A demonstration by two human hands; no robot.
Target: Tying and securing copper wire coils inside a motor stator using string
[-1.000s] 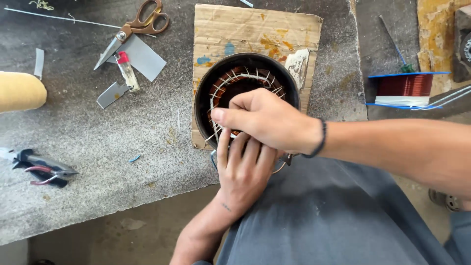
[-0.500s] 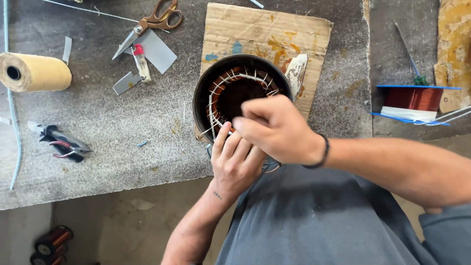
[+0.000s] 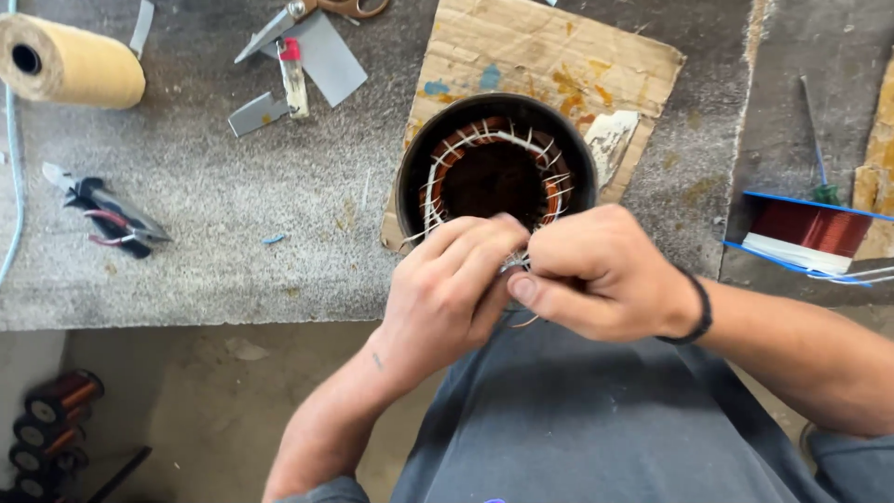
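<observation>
A round black motor stator (image 3: 495, 168) with copper windings and white lacing cord stands on a piece of cardboard (image 3: 549, 56) at the bench's front edge. My left hand (image 3: 447, 289) and my right hand (image 3: 596, 275) meet at the stator's near rim. Both pinch the white cord (image 3: 518, 265) between fingertips, right over the near part of the winding. A black band circles my right wrist. The near rim of the stator is hidden behind my fingers.
On the grey bench lie a roll of tan cord (image 3: 70, 61), black pliers (image 3: 112, 222), scissors (image 3: 307, 11), grey paper slips (image 3: 326, 54) and a small tube (image 3: 293, 76). A spool of copper wire (image 3: 808, 228) sits at the right. More copper spools (image 3: 51, 424) stand on the floor.
My left hand came up from under the right one and now sits beside it, both pinching the cord. The view shifted so the stator sits lower and nearer.
</observation>
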